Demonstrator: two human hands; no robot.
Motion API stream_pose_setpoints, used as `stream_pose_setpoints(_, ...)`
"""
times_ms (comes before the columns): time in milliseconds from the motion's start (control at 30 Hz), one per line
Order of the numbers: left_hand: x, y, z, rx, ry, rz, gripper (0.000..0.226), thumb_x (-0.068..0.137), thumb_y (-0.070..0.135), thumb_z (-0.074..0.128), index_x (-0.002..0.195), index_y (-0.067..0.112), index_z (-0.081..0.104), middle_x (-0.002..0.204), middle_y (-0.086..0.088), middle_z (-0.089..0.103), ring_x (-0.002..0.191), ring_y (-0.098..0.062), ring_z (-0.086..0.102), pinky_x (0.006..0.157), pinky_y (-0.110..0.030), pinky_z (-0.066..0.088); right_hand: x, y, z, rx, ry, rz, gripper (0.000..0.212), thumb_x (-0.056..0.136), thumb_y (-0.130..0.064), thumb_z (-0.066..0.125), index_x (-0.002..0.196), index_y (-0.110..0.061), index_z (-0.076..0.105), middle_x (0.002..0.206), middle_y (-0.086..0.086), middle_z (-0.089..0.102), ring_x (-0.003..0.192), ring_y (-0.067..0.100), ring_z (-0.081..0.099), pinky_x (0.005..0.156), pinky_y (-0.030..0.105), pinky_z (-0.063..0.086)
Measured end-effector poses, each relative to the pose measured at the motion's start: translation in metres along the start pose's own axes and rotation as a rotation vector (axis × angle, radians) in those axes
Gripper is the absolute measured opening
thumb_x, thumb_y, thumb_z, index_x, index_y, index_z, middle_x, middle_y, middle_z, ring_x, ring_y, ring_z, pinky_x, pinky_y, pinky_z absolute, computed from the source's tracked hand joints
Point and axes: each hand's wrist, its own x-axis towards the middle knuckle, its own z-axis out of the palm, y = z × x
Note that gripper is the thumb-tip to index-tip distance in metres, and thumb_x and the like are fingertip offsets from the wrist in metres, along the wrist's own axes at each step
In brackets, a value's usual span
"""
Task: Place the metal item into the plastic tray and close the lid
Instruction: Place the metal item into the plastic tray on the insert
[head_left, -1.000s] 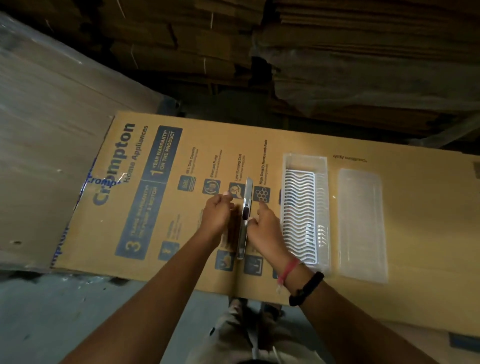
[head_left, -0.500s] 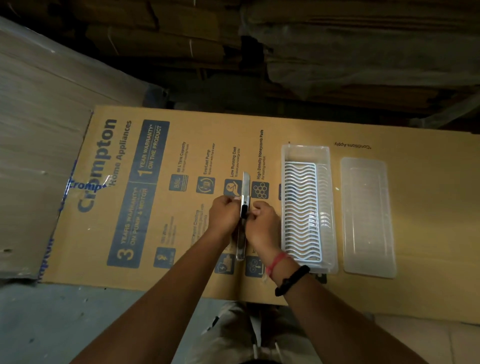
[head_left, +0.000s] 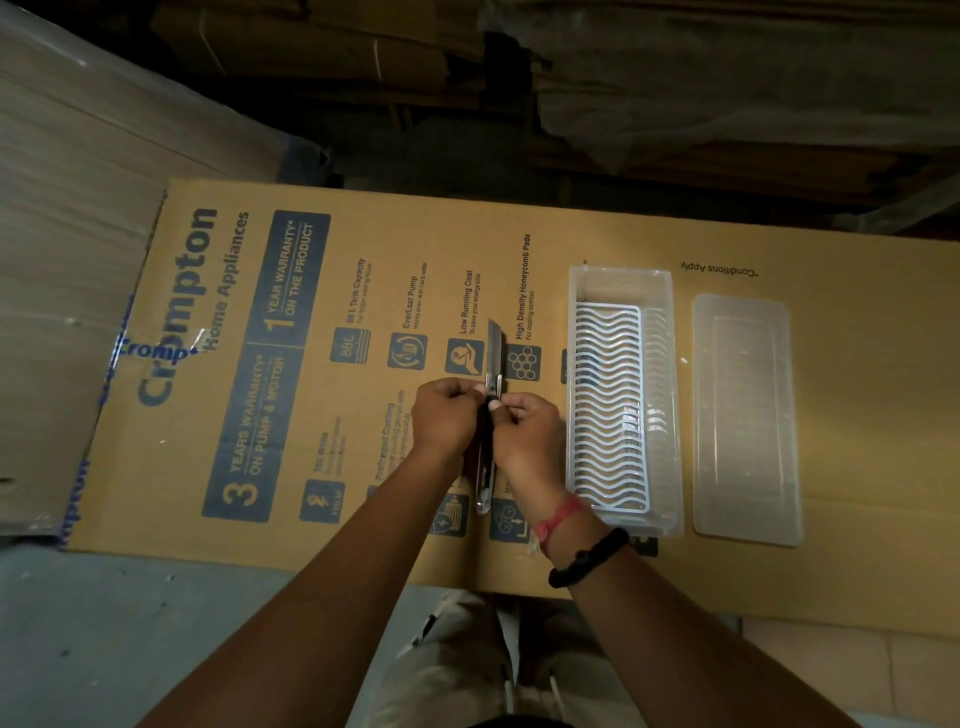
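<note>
A long, narrow metal item (head_left: 494, 347) with a dark middle section runs lengthwise over the printed cardboard sheet (head_left: 291, 322). My left hand (head_left: 447, 413) grips its left side and my right hand (head_left: 530, 431) grips its right side, fingers pinched near the middle. Its far tip and near end stick out past my hands. Just right of my right hand stands the clear plastic tray (head_left: 662, 395), open, with a white wavy grid insert (head_left: 608, 405) lying in it. The clear lid (head_left: 745, 421) lies flat on the cardboard right of the tray, apart from it.
Stacks of flattened cardboard fill the dark background beyond the sheet. A wrapped pale stack (head_left: 67, 260) sits at the left. Grey floor (head_left: 130, 623) shows below the sheet's near edge, where my legs are.
My two hands have drawn closer together on the metal item, fingers now pinching at its middle. The view shifted slightly; tray and lid have not moved.
</note>
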Motion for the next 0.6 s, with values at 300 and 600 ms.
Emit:
stream_pose_setpoints(300,-0.002,0.009,0.002,-0.178,-0.024,-0.002,0.019,0.089,0.007,0.069,0.071,0.012,0.071,0.059,0.0,0.065,0.062,-0.015,0.062,0.069,-0.03,0.053,-0.005,-0.008,-0.004,0.178,0.015,-0.047,0.009,0.09,-0.01,0.064,0.098,-0.01,0.068,0.089,0.007,0.07,0.086,0.022,0.069,0.083,0.038,0.058)
stream_pose_setpoints(600,-0.014,0.044,0.004,-0.295,-0.055,0.089,0.018,0.089,0.011,0.068,0.072,0.009,0.072,0.066,-0.005,0.07,0.059,-0.014,0.065,0.062,-0.028,0.058,-0.005,-0.035,-0.014,0.3,0.02,-0.182,0.014,0.089,-0.009,0.064,0.101,-0.011,0.069,0.085,-0.001,0.071,0.08,0.012,0.07,0.073,0.023,0.056)
